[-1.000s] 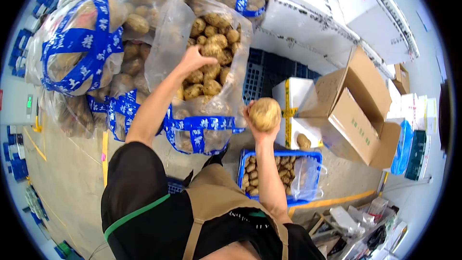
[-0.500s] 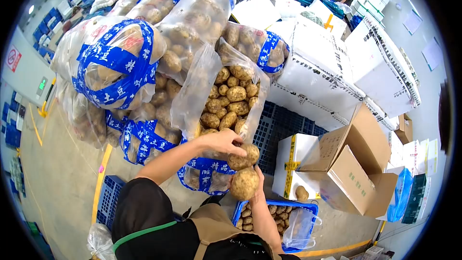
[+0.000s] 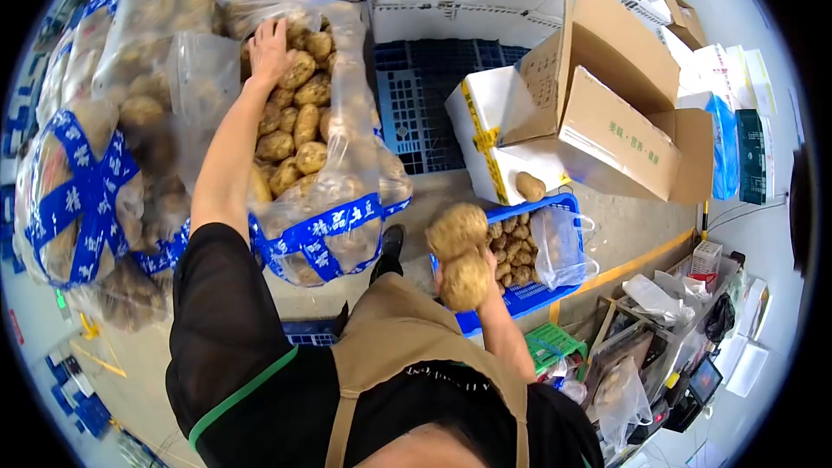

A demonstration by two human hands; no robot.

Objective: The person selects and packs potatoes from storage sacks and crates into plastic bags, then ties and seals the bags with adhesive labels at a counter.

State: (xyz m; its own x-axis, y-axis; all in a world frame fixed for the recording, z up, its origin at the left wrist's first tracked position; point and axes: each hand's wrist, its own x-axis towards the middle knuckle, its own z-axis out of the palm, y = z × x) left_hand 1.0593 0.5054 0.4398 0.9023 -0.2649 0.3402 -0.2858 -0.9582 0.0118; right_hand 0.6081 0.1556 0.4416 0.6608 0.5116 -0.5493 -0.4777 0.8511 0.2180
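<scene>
While the left hand [image 3: 270, 54] reaches into an open clear bag [image 3: 351, 113], its fingers lie bent over the loose potatoes [image 3: 297, 69] toward the bag's far left corner; whether that grip has hold of one, I cannot tell. The right hand [image 3: 491, 276], mostly hidden, has its grip closed about a pair of potatoes [image 3: 466, 284], one touching the other, seen against the left edge of a blue crate [image 3: 530, 299]. More potatoes [image 3: 520, 253] fill part of this crate, and a thin plastic bag [image 3: 559, 247] lies across its right edge. One single potato [image 3: 529, 186] sits at the near edge of a white box [image 3: 494, 94], beside an open carton [image 3: 620, 140].
</scene>
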